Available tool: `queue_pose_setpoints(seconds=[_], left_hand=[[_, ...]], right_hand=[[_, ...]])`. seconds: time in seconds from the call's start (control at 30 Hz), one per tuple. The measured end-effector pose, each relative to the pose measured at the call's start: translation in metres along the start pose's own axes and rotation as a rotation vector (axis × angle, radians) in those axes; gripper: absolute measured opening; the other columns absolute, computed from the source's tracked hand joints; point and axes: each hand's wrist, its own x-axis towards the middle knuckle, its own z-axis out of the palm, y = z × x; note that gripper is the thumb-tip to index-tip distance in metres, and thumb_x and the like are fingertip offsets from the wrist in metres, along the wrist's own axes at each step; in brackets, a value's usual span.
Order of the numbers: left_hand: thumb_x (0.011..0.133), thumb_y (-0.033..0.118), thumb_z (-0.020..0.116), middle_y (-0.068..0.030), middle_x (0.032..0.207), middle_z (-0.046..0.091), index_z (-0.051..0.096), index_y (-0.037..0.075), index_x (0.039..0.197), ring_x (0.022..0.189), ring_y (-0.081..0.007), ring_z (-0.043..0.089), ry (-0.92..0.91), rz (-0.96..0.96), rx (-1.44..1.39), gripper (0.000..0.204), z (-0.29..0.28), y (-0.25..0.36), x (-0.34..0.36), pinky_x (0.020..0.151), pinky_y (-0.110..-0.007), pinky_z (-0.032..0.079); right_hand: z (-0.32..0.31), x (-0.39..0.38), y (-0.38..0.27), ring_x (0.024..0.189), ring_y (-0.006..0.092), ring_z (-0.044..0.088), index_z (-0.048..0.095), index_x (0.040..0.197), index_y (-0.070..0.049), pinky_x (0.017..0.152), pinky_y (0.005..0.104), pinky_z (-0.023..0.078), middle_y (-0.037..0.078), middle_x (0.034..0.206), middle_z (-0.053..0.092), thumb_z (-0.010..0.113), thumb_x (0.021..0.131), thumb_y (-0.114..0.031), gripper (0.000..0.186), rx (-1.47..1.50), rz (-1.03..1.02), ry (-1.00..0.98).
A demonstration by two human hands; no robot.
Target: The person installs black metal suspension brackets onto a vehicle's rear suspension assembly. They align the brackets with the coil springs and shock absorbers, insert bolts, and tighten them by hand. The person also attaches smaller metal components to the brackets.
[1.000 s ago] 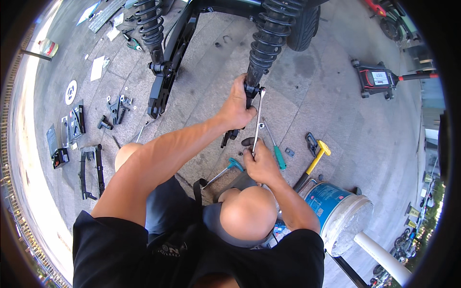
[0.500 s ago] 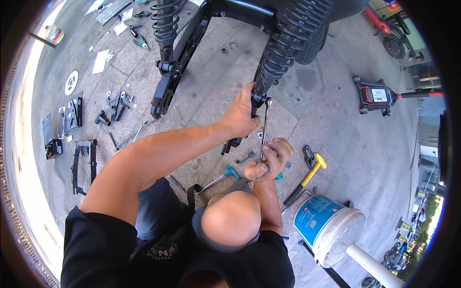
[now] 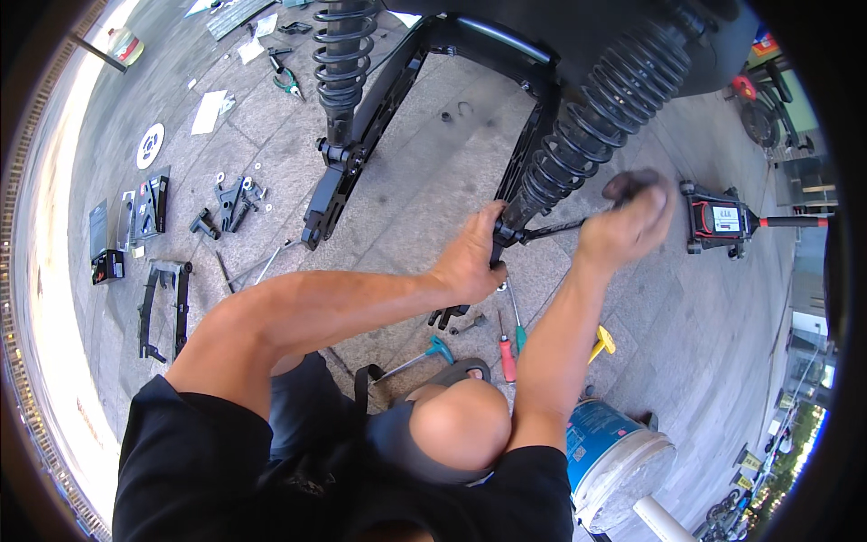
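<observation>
My left hand (image 3: 470, 257) is closed around the end of the black swingarm (image 3: 533, 149), just beside the foot of the right coil-spring shock absorber (image 3: 582, 135). A wrench (image 3: 555, 229) sits at the bolt on that lower shock mount and runs sideways into my right hand (image 3: 625, 221). My right hand is blurred, with its fingers curled about the wrench's far end. The left shock absorber (image 3: 343, 72) joins the swingarm's other leg. Partly hidden by my left hand is the mount itself.
Near my knee lie a teal T-handle hex key (image 3: 438, 350), a red screwdriver (image 3: 507, 357) and a yellow hammer (image 3: 603, 341). A blue-and-white bucket (image 3: 614, 452) stands at lower right, a floor jack (image 3: 720, 219) beyond. Loose brackets (image 3: 237, 200) and pliers (image 3: 289, 84) lie left.
My right hand has swung the wrench from pointing toward me out to the right and away. My left hand keeps its grip; the whole view has shifted slightly.
</observation>
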Motion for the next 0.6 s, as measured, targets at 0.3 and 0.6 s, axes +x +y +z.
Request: queue_pose_setpoints(seconds=[0.3,0.6], left_hand=[[0.070,-0.002,0.065,-0.0281,0.123,0.044,0.024,0.010,0.140,0.112,-0.0460,0.051,0.023,-0.032,-0.047,0.082,0.002,0.001,-0.002,0.094,-0.046,0.045],[0.068,-0.001,0.067,-0.0290,0.125,0.044,0.024,0.011,0.139,0.112,-0.0475,0.050,-0.007,-0.072,-0.010,0.084,-0.002,0.000,0.002,0.094,-0.046,0.045]], right_hand=[[0.054,0.027,0.129,0.074,0.0160,0.061,0.064,0.092,-0.002,0.067,0.0321,0.049,0.004,0.084,0.066,0.057,0.090,-0.020,0.019,0.502,0.627,-0.227],[0.040,-0.034,0.153,0.074,0.0152,0.062,0.065,0.095,-0.005,0.064,0.0312,0.049,0.003,0.084,0.066,0.060,0.089,-0.021,0.018,0.760,1.309,-0.397]])
